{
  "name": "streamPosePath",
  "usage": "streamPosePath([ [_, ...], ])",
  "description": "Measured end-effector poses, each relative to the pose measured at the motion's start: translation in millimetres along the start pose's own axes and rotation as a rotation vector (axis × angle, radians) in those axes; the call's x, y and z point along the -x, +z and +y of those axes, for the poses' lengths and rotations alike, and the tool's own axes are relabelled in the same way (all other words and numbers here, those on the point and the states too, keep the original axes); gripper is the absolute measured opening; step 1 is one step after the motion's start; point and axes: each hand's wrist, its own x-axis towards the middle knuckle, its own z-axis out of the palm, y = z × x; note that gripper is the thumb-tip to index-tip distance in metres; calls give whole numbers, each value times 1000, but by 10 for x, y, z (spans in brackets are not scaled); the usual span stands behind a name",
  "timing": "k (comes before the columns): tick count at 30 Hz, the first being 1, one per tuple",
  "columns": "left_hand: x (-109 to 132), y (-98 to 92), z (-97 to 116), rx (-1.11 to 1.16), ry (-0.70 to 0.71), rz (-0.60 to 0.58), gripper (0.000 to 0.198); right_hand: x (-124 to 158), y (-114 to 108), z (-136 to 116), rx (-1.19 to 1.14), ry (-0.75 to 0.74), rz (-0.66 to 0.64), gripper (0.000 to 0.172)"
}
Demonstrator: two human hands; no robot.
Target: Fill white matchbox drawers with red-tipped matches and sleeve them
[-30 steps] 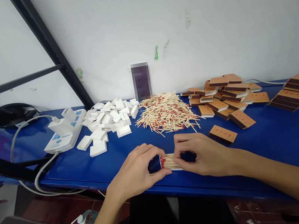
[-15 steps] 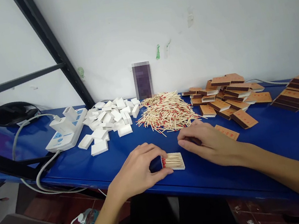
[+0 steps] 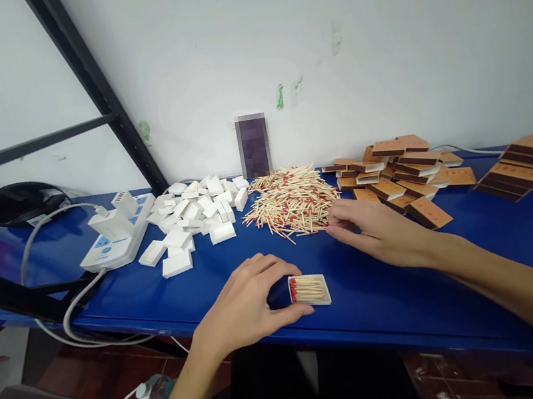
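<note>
In front of you, near the front edge of the desk [image 3: 389, 305], a small open white box [image 3: 321, 303] lies flat, its length running left to right. Inside, matches [image 3: 309, 288] lie side by side, red heads toward your left. Beyond it you have a loose heap of matches [image 3: 292, 201], pale sticks and red heads pointing every way.

2 hands [image 3: 247, 303], 1 match heap [image 3: 292, 202], 1 filled tray [image 3: 319, 302]

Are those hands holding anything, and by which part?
Left hand: the matchbox tray, by its long sides near the match heads. Right hand: cannot tell.
</note>
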Motion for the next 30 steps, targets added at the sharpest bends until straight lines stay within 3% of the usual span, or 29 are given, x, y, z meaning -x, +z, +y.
streamPosePath([
  [7,4,16,-4,-11,8,-2,28,-12,-201,191,265,206,-4,33],
  [11,-3,19,-13,-10,13,8,28,-12,-261,283,276,270,7,16],
  [14,-9,19,-16,-13,8,7,27,-13,-205,324,280,224,-12,12],
  [19,-10,20,-15,-13,4,10,28,7,-51,276,314,175,-54,30],
  [23,-2,21,-9,-8,5,6,27,14,42,227,310,157,-33,36],
  [30,-7,23,-10,-11,2,1,27,-17,95,178,191,64,-43,18],
])
